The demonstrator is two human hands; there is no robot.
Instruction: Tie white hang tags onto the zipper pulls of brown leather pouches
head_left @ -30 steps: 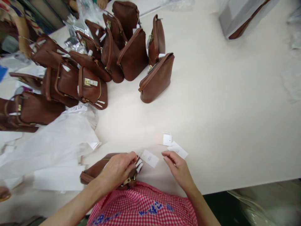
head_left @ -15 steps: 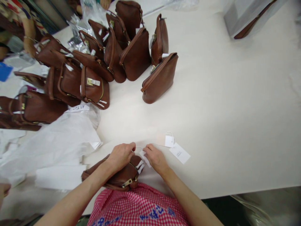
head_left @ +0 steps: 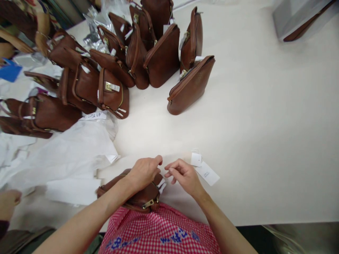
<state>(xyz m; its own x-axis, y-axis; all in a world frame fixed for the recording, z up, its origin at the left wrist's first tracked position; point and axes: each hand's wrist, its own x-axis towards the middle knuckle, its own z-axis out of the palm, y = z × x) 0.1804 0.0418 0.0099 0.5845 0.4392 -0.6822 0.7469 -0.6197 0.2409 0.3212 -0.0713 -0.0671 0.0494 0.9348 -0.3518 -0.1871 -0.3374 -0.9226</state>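
Nearest, at the table's front edge against the checked apron, a brown leather handbag (head_left: pixel 137 197) lies on its side. The left hand (head_left: pixel 144 171) rests on top of it, fingers curled and thumb meeting forefinger as if pinching a fine tag string, though the string itself is too thin to make out. The right hand (head_left: pixel 184 174) hovers just beside it, fingertips drawn together toward the same spot, above small white tags (head_left: pixel 161 184) at the bag's zipper end. This looks like the tagging step; the next move calls for fine, two-handed threading. Just right lie two loose paper tags (head_left: pixel 203 168). White wrapping paper (head_left: pixel 69 158) crowds the left. The table (head_left: pixel 265 123) is open to the right; finished bags (head_left: pixel 148 60) cluster farther back.
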